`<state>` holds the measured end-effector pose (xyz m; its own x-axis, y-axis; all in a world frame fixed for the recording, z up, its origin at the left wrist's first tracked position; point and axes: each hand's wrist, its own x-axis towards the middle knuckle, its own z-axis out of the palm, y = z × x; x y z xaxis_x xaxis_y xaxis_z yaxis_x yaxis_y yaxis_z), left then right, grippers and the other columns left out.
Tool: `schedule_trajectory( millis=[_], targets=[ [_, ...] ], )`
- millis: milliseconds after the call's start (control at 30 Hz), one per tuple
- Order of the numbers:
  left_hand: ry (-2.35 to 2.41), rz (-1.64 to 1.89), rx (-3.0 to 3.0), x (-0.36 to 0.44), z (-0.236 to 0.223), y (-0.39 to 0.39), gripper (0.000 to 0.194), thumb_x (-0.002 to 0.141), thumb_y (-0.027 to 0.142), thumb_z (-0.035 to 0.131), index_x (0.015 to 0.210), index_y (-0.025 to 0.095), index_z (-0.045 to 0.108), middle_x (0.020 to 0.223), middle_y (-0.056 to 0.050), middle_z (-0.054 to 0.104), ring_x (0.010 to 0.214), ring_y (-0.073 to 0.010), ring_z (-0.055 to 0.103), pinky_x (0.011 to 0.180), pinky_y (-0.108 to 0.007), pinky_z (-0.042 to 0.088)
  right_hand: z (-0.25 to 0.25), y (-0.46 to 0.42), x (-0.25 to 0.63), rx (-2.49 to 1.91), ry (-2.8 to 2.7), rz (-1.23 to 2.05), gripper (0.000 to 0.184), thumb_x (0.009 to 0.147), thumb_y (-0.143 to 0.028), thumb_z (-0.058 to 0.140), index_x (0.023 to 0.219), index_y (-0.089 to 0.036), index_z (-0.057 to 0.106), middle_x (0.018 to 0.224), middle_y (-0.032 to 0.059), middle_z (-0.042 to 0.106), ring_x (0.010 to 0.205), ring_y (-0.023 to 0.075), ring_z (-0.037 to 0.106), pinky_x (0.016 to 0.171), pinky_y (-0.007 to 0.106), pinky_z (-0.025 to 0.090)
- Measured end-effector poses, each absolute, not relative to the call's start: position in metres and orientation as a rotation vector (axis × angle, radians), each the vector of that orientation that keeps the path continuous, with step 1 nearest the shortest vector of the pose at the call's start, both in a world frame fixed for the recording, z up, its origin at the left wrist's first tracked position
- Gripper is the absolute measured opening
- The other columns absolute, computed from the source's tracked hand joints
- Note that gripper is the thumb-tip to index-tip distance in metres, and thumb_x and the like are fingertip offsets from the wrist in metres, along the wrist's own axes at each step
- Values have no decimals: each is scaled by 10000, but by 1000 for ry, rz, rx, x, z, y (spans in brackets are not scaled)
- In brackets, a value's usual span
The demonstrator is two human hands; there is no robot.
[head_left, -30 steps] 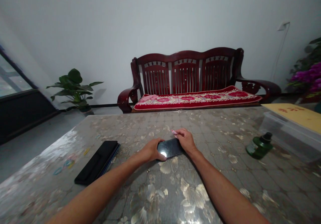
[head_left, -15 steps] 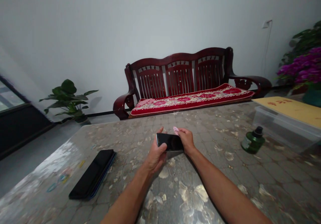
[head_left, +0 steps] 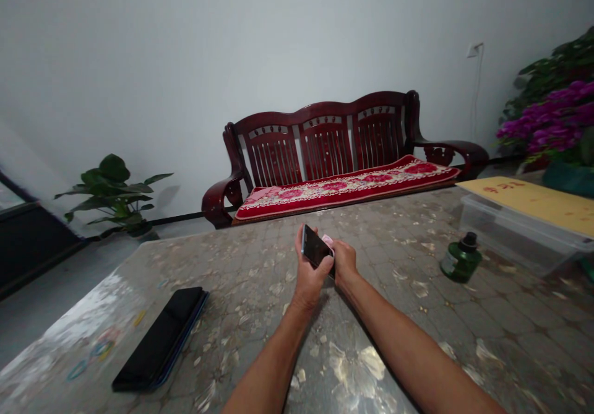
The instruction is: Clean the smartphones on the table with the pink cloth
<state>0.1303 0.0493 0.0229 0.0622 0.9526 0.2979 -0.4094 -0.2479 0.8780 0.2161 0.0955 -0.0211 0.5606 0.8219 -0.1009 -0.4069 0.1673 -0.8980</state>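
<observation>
A dark smartphone [head_left: 315,245] is held above the table, tilted, with its screen facing me. My left hand [head_left: 310,275] is closed around its left and lower side, the thumb lying over the edge of the screen. At the phone's right end, my right hand [head_left: 344,262] is closed on a small pink cloth [head_left: 328,241], which sticks out above the fingers by the phone's far edge. Whether the right fingers also grip the phone is hidden.
Left on the patterned table [head_left: 250,352] lies a stack of dark phones [head_left: 160,340], beside coloured bands [head_left: 99,347]. To the right stand a green bottle [head_left: 461,258] and a clear plastic box [head_left: 515,241] under a yellow envelope [head_left: 533,200]. A wooden bench [head_left: 325,148] is behind.
The phone has been lifted off the table and turned to a steep tilt. My left hand has shifted from its left end to wrap round it. The view has swung slightly right.
</observation>
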Motion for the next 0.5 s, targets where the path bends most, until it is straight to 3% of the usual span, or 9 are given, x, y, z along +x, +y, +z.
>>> schedule_trajectory(
  millis=[167, 333, 500],
  targets=[
    [821, 1436, 1092, 134, -1, 54, 507, 630, 434, 867, 1039, 200, 678, 1071, -78, 725, 1079, -260, 662, 1027, -365, 461, -21, 87, 193, -966, -365, 1074, 191, 561, -364, 627, 645, -195, 659, 582, 0, 654, 572, 181, 601, 540, 280, 484],
    [672, 1497, 745, 127, 6, 58, 461, 693, 534, 819, 945, 167, 702, 871, -50, 737, 814, -197, 706, 818, -300, 548, -14, 84, 184, -917, -345, 1141, 196, 575, -348, 688, 687, -189, 660, 629, 14, 669, 602, 186, 626, 528, 274, 487],
    [477, 1370, 250, 98, 53, 70, 525, 940, 609, 488, 852, 125, 672, 733, -87, 670, 665, -197, 667, 664, -335, 581, 6, 82, 201, -940, -357, 1112, 277, 527, -338, 783, 716, -183, 653, 583, -36, 589, 521, 108, 512, 431, 195, 365]
  ],
)
